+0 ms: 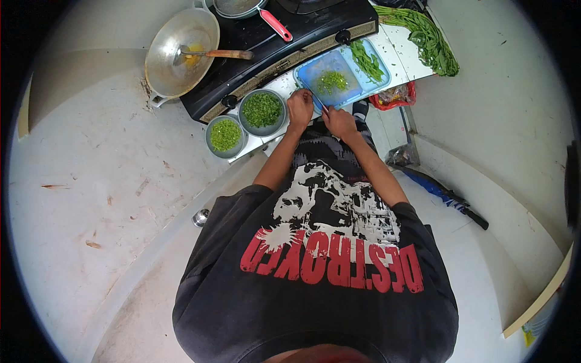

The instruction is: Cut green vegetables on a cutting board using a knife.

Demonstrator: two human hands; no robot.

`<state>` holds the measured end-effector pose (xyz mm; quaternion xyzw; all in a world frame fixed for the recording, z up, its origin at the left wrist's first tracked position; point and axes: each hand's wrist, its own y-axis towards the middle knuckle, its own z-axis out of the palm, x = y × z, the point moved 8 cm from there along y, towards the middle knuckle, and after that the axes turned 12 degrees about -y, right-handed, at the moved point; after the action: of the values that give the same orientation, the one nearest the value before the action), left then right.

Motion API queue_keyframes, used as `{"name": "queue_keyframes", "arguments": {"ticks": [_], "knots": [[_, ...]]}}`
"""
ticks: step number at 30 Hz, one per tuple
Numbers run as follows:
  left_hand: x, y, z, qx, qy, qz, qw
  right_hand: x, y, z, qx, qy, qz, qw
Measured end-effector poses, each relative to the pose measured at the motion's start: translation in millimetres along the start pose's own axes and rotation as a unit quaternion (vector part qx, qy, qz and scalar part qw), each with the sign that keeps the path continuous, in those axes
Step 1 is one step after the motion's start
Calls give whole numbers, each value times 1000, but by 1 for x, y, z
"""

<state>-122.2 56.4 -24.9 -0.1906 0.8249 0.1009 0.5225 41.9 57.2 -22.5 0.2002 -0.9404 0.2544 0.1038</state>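
My right hand grips the handle of a knife at the near edge of a blue cutting board. The blade slants up and left across the board's left side. Close beside the blade is my left hand, its fingers curled; whether they hold anything is hidden. Finely chopped greens lie in a small heap mid-board. Uncut leafy stems rest on the board's right part. Left of my left hand stand a bowl of dark green chopped leaves and a smaller bowl of lighter chopped stems.
Behind the board is a black gas stove. It carries a wok with a wooden-handled spatula and a red-handled pan. A leafy bunch lies at the counter's right end. Below it hangs a red bag. An umbrella lies on the right.
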Motion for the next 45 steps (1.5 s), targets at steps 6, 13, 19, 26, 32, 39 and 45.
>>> {"name": "queue_keyframes", "arguments": {"ticks": [6, 13, 19, 26, 32, 39, 45], "knots": [[-7, -4, -5, -19, -40, 11, 999, -22, -24, 14, -24, -10, -1, 1000], [-13, -7, -7, -22, -14, 36, 999, -17, -25, 4, -17, 10, 9, 1000], [-6, -4, -5, -11, -31, 9, 999, -8, -26, -3, -20, 9, -14, 1000], [-12, -4, -6, -16, -20, -20, 999, -10, -25, 3, 3, 7, 5, 1000], [-7, -3, -4, -14, -35, -15, 999, -12, -18, 12, -1, 7, -1, 1000], [0, 1, -5, -16, -24, -24, 999, 0, -10, 0, -26, -26, -2, 999], [-11, -1, -11, -39, -31, -36, 998, -14, -26, 6, -38, -54, -24, 998]]}}
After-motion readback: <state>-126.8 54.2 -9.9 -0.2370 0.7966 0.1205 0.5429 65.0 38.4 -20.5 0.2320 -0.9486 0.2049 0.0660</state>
